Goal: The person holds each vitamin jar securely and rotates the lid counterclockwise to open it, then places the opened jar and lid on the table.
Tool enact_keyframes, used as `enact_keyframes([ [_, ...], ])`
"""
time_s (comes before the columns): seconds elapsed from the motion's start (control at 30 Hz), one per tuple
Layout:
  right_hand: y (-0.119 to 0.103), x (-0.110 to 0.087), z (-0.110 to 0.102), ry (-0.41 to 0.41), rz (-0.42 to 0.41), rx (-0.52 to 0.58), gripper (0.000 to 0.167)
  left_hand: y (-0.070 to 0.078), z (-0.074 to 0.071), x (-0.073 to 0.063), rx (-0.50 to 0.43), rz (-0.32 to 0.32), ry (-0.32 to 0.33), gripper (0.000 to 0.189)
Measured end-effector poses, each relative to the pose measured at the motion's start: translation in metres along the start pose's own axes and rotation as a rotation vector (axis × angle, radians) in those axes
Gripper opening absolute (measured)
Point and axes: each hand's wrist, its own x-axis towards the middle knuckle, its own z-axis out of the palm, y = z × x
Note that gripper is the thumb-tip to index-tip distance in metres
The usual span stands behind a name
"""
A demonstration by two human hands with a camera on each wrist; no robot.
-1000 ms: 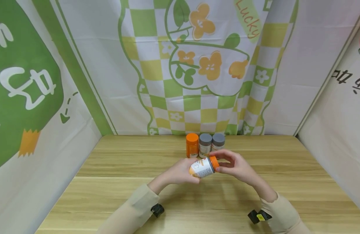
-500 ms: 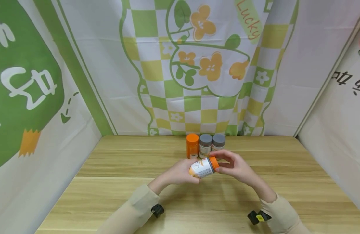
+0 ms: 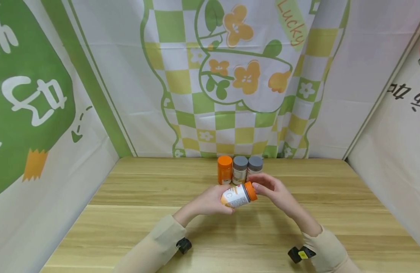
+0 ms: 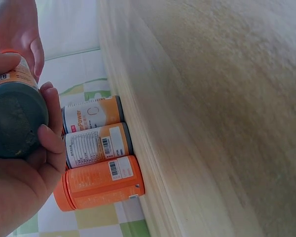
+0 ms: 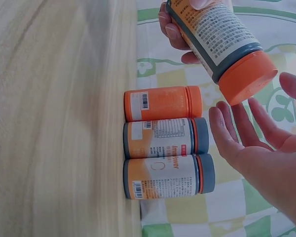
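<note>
My left hand (image 3: pixel 213 199) grips a supplement bottle (image 3: pixel 236 196) by its body, tilted above the table. The bottle has a white and orange label, a grey base (image 4: pixel 15 121) toward the left wrist camera and an orange cap (image 5: pixel 247 78). My right hand (image 3: pixel 277 192) is beside the cap, its fingers loosely spread and bent. In the right wrist view a gap shows between its thumb (image 5: pixel 292 83) and the cap, and the fingertips lie just past the cap's lower edge.
Behind the hands, three bottles stand in a row at the table's back: an all-orange bottle (image 3: pixel 224 170) and two grey-capped bottles, the middle one (image 3: pixel 239 170) and the right one (image 3: pixel 254 165). A patterned curtain (image 3: pixel 223 125) hangs behind the wooden table (image 3: pixel 155 227).
My right thumb has come off the lower side of the cap and lifted, and the right fingers have loosened from it. The left hand and bottle have stayed nearly in place.
</note>
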Motion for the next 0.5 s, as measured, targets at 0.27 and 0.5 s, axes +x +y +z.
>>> enact_keyframes([
  [0.27,0.0012,-0.0014,0.0022,-0.016,0.071,-0.02,0.044,-0.0018,0.0009,0.0008,0.002,-0.005,-0.001,0.042],
  [0.5,0.0021,-0.0012,0.0027,-0.014,0.088,-0.018,0.045,-0.0023,0.0005,0.0004,0.0,-0.02,0.002,0.044],
])
